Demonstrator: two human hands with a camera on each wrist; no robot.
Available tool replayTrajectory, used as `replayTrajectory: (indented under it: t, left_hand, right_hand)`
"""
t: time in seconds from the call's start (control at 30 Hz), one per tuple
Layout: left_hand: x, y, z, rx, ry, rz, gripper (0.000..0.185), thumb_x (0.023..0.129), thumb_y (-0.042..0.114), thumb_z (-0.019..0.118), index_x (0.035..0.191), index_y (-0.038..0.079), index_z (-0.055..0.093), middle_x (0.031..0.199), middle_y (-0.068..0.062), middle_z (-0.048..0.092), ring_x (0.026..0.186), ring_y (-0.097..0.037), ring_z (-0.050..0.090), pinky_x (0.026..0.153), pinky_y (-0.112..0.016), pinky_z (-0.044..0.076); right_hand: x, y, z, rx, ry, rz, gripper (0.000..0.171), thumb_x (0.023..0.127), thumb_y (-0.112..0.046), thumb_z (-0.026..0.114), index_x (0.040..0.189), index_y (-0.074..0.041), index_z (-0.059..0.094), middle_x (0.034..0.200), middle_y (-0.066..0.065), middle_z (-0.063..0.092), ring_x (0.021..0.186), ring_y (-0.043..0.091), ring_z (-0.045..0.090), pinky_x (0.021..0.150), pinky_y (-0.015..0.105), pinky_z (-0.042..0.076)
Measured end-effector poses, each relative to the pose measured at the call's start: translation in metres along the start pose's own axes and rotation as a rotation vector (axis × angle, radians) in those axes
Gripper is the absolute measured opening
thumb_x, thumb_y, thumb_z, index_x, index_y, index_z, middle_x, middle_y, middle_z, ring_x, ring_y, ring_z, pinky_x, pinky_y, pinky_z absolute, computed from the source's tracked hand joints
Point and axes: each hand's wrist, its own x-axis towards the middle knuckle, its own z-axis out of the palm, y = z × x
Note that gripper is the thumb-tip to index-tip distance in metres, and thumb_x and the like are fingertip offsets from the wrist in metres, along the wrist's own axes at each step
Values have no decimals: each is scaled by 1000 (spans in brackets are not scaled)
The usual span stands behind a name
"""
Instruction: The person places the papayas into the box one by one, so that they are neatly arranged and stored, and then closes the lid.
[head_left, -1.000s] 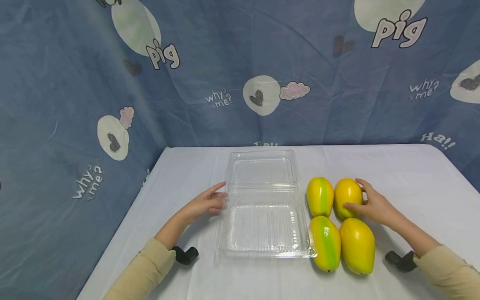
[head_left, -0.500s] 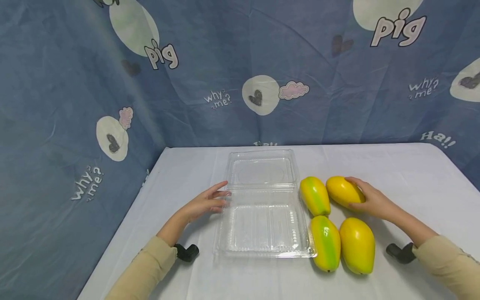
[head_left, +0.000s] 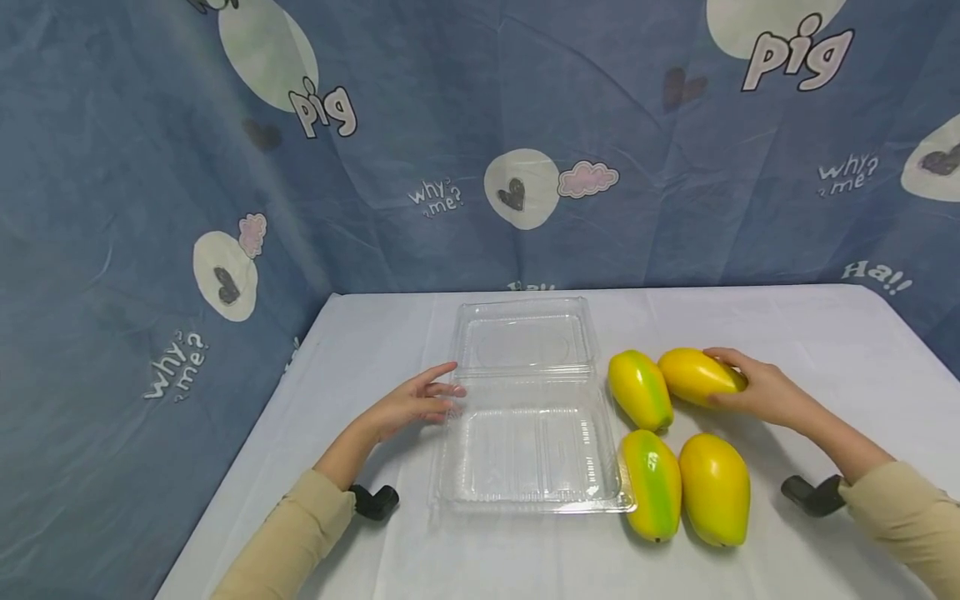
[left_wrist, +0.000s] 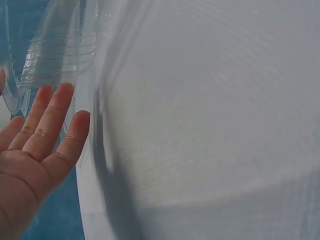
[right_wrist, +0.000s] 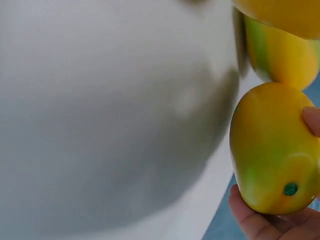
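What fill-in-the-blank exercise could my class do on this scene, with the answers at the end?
1. The right hand grips a yellow fruit; altogether, the head view shows ____ such fruits.
2. The hand beside the clear container is the person's ____ hand.
3. The container's lid is ____, not closed.
4. The colour of the tablecloth is ____.

Missing words: four; left; open; white.

Blue curtain (head_left: pixel 420 100) and white tabletop (head_left: pixel 840 358)
Curtain bears "pig" lettering (head_left: pixel 799 58); hangs beyond the tabletop's far and left edges.
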Motion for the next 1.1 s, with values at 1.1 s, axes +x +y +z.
replayTrajectory:
  t: [1.1]
  left_hand:
    - [1,0,-1,22,9,-25,67,90,10,55,147,13,19,135,-20,46,108,-24,56,88,-38,46]
  right_hand:
    - [-6,-62,-24,21,-48,-204,64,81,-16,69,134,1,38,121,21,52,92,23,52,70,22,48]
